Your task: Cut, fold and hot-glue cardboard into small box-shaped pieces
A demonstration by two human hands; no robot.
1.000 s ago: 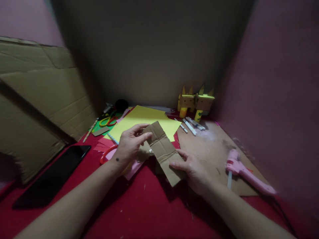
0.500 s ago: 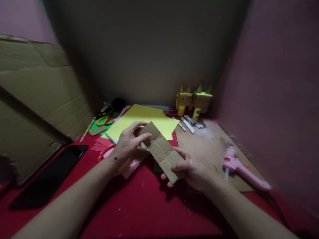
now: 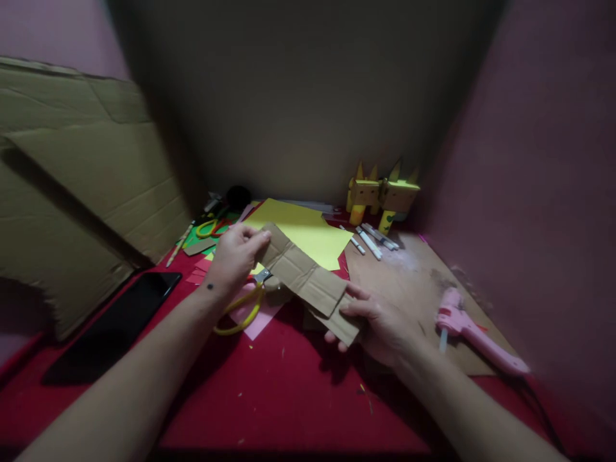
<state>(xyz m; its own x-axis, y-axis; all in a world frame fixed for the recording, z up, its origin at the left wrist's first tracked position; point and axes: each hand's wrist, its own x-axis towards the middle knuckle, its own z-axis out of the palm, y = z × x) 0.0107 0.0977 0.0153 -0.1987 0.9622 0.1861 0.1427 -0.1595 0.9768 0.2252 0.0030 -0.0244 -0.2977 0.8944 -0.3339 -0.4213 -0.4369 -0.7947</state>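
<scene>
A creased strip of brown cardboard (image 3: 308, 276) hangs slantwise above the red cloth, held between both hands. My left hand (image 3: 235, 253) is closed on its upper left end, thumb on top. At the lower right end my right hand (image 3: 373, 321) grips it, with the thumb on the face and some fingertips showing underneath. Near that end the strip shows a fold or an overlapping layer. Scissors with a yellow handle (image 3: 245, 317) lie partly behind my left wrist, on pink paper (image 3: 262, 321).
Yellow paper sheets (image 3: 308, 231) lie behind the hands. At right, a pink glue gun (image 3: 474, 333) rests on a cardboard sheet (image 3: 385, 279) beside white markers (image 3: 369, 244). Yellow cardboard animal figures (image 3: 366, 192) stand at the back. A black phone (image 3: 115, 324) lies at left by upright cardboard (image 3: 96, 154).
The hands have drawn further apart, and the cardboard strip now appears longer and lies flatter. More of the yellow-handled scissors shows. The whole view has shifted slightly.
</scene>
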